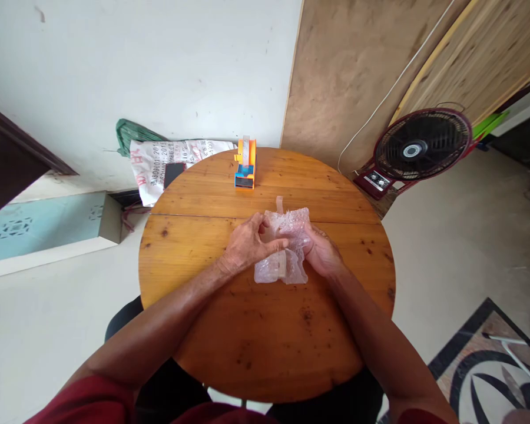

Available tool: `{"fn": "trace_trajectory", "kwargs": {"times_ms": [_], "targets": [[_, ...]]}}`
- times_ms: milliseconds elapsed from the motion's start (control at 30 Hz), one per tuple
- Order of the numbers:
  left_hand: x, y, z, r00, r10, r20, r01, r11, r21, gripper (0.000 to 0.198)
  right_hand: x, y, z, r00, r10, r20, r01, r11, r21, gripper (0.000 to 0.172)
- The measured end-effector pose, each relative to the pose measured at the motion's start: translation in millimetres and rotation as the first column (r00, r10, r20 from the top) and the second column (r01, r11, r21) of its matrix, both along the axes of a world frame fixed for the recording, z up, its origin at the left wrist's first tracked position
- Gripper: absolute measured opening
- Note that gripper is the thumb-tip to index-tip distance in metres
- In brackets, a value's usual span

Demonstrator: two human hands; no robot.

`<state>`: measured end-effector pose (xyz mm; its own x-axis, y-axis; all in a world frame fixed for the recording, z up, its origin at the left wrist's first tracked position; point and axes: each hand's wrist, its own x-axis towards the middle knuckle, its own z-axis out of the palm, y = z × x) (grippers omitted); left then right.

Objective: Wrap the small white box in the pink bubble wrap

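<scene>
A crumpled piece of clear bubble wrap [295, 268] is between my two hands, over the middle of the round wooden table. My left hand [249, 241] grips its left side, with the thumb lying across the front and the fingers curled at the upper edge. From the right, my right hand [322, 250] holds the wrap, its fingers behind the plastic and showing faintly through it. A short strip of clear tape [280, 204] sticks up from the top of the wrap. Whether anything is inside the wrap I cannot tell.
An orange and blue tape dispenser [246, 165] stands near the far edge of the wooden table [265, 341]. Printed white sacks [145, 171] lie behind it on the left. A dark red fan [417, 147] stands to the right, its white cord running up the wall.
</scene>
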<state>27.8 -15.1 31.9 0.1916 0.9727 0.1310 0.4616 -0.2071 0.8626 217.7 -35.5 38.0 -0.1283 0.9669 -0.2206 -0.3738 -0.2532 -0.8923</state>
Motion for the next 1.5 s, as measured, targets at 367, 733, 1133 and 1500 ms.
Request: {"fn": "trace_trajectory", "kwargs": {"times_ms": [367,733,1133,1500], "targets": [[-16.9,31.6,-5.9,0.683,0.303,0.665,0.02,0.902,-0.431,0.034,25.2,20.7,-18.2,0.94,-0.336,0.062,0.33,0.939,0.093,0.03],[-19.3,26.5,3.0,0.835,0.206,0.51,-0.307,0.944,0.122,0.026,43.7,16.8,-6.3,0.673,-0.658,0.338,0.415,0.714,0.564,0.02],[-21.0,1.9,24.7,0.946,-0.299,0.124,0.307,0.95,-0.052,0.049,18.7,-30.6,41.6,0.701,-0.015,0.713,-0.454,0.761,0.463,0.041],[-40.5,7.7,39.0,0.514,-0.786,0.342,0.85,0.415,-0.324,0.027,38.3,-11.8,23.9,0.469,-0.082,0.879,-0.324,0.91,0.258,0.047]]}}
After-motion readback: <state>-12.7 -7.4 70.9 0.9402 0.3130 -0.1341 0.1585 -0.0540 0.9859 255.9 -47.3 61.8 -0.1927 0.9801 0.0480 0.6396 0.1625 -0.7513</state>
